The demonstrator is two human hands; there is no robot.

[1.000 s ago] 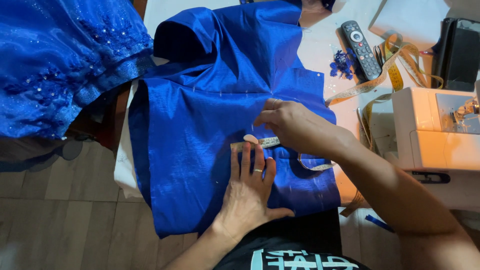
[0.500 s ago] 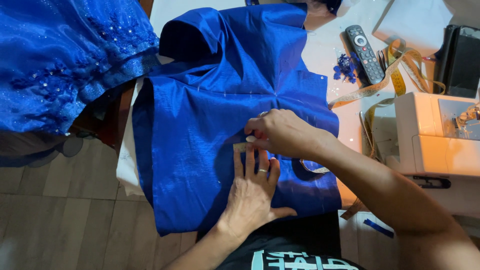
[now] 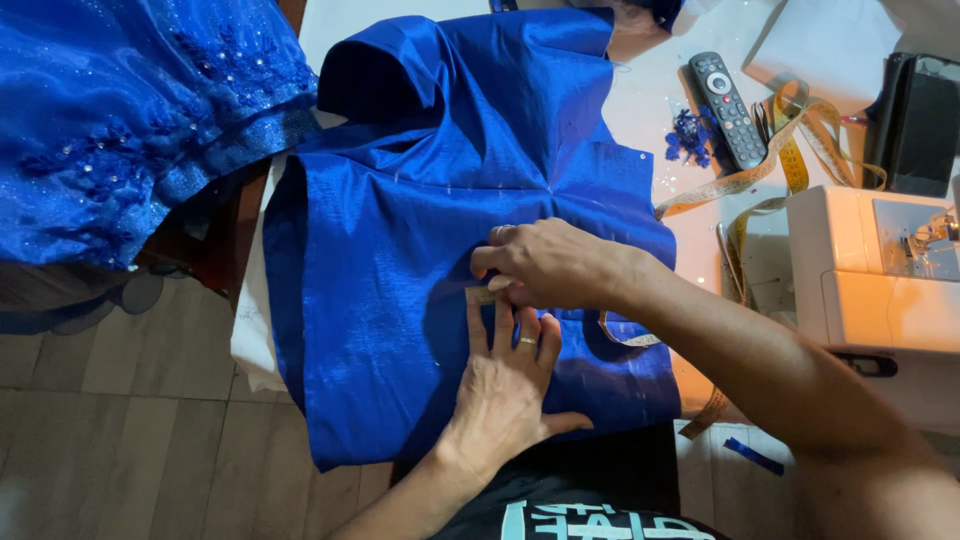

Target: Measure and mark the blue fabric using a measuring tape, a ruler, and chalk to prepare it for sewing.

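A royal blue satin garment piece lies spread flat on a white table. My left hand rests palm down on the cloth near its lower middle, fingers together and a ring on one finger, pressing down the end of a yellow tape measure. My right hand sits just above it, fingers pinched on the tape where it crosses the fabric. The tape runs on to the right under my forearm and shows again at the garment's right edge.
A sequinned blue gown hangs off the upper left. A black remote control, small blue fabric scraps, a loose coil of tape measure, a black device and a white sewing machine crowd the right side. Wooden floor lies lower left.
My right hand has slid left and down across the cloth along the tape, closing up against my left hand's fingertips. The left hand has stayed pressed in place.
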